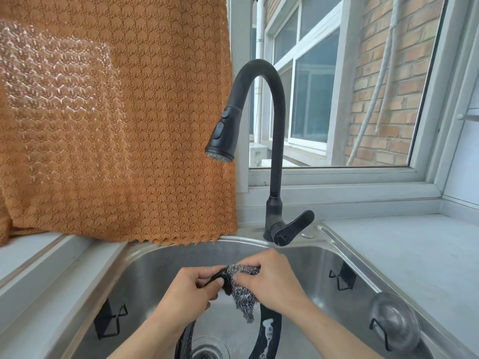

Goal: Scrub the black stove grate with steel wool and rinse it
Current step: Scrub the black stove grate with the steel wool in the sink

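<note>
one black stove grate (268,330), ring-shaped, is held over the middle of the sink (293,251), above the drain (208,351); its lower arcs run out of view at the bottom edge. left hand (190,294) clenches round the top of the ring, fingers curled over a prong. right hand (269,279) pinches the steel wool (245,297) and presses it against that same top section, so the wad drapes over the bar and hangs below it.

handling, judged: grate looks like cast or enamelled metal, so rigid and fairly heavy; white suds on the right arc suggest a wet, slippery surface. best hold is a full wrap round the ring bar next to a prong, which stops it rotating. steel wool is light, springy, compressible; it conforms to the bar but can snag skin.

faucet (259,141), black, stands at the back edge of the sink, no water running. orange cloth (116,120) hangs over the back left corner.
</note>
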Demonstrator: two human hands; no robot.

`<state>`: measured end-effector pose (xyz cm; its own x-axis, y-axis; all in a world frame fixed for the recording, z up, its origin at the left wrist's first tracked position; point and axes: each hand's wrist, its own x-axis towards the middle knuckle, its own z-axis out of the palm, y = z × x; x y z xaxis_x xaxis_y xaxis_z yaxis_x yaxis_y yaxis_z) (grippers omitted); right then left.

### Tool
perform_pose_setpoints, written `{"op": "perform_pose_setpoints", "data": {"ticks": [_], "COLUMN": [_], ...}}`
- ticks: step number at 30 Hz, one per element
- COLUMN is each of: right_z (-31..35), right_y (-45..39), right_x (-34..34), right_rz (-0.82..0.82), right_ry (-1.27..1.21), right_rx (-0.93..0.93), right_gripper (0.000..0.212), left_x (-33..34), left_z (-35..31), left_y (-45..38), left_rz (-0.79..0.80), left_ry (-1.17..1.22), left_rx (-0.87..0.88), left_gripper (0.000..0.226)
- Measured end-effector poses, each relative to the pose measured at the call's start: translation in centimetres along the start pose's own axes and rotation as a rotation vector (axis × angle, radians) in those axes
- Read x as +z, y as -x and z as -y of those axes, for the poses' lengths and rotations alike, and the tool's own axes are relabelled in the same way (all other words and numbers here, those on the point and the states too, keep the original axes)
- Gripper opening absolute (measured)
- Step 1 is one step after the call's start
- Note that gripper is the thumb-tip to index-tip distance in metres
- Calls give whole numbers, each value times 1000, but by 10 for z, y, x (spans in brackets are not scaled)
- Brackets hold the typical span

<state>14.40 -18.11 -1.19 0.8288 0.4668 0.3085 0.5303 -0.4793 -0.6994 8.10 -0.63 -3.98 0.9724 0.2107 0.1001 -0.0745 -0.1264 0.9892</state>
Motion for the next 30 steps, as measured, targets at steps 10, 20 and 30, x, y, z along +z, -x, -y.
{"op": "perform_pose_setpoints", "data": {"ticks": [10, 20, 30], "right_z": [-2, 3, -14], "right_y": [5, 4, -3], "right_x": [11, 8, 0], "right_rz": [73, -81, -108], "right_ry": [125, 147, 254], "right_rx": [-5, 26, 274], "right_gripper": [10, 26, 28], "left_x": [2, 3, 8], "left_z": [-2, -8, -15], "left_y": [1, 6, 11], "left_rz": [-5, -11, -19], "left_ry": [-32, -46, -69], "left_rx": [-12, -9, -38], "left_gripper": [47, 46, 54]}}
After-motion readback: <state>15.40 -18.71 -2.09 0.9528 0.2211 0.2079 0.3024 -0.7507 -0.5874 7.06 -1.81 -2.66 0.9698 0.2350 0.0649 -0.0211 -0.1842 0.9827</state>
